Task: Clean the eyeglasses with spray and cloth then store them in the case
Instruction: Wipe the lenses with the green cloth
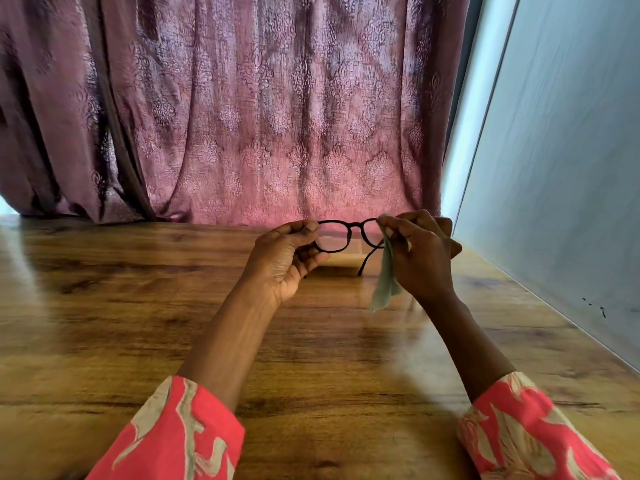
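Here, held up over the wooden table (pixel 104 323) between two hands: dark-framed glasses (pixel 348 235), long axis running from 9 o'clock to 3 o'clock across the view, lenses facing the wearer of the camera and the curtain (pixel 242 116) beyond. Roughly level, front upright, one temple arm hanging down and toward 7 o'clock from the right-hand end, its tip free in the air above the tabletop. Other temple hidden behind the left hand.

Left hand (pixel 289 261) at 9 o'clock of the glasses, fingers curled, thumb and fingertips pinching the left end of the frame; palm turned toward the camera. Left lens clear of the fingers and fully visible just to 3 o'clock of that hand.

Right hand (pixel 419 254) at 3 o'clock of the glasses, fingers bunched and pinching a pale green cloth (pixel 386 282) against the right lens; most of that lens covered by cloth and fingers. Loose tail of the cloth hanging toward 6 o'clock, below the frame, not touching the table.

Red patterned sleeves (pixel 180 434) at the bottom edge, both forearms bare. Pale wall panel (pixel 554 150) along the table's edge at 3 o'clock. Whether the cloth was damp: impossible to tell.
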